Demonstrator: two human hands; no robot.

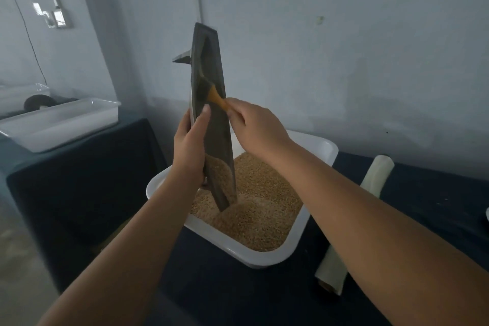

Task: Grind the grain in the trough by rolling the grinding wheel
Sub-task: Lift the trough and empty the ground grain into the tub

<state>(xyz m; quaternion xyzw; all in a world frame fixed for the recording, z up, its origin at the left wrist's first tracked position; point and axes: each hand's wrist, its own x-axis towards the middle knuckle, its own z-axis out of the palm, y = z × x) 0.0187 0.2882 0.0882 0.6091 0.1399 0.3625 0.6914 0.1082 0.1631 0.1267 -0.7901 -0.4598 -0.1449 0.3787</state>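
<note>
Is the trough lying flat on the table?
No, the left hand holds the trough nearly upright, with its lower end down in the tub.

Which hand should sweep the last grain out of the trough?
The right hand: it holds the brush inside the upended trough; the left hand grips the trough over the tub.

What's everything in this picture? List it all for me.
table: one, dark cloth, foreground
near tub: one, white, on table
grain: one heap, tan, in near tub
trough: one, dark grey, held upright, lower end in grain
brush: one, yellow handle, against trough
roll: one, cream, right of near tub
far tub: one, white, far left
dark round thing: one, black, behind far tub
left hand: one, grips trough
right hand: one, pinches brush handle
</note>
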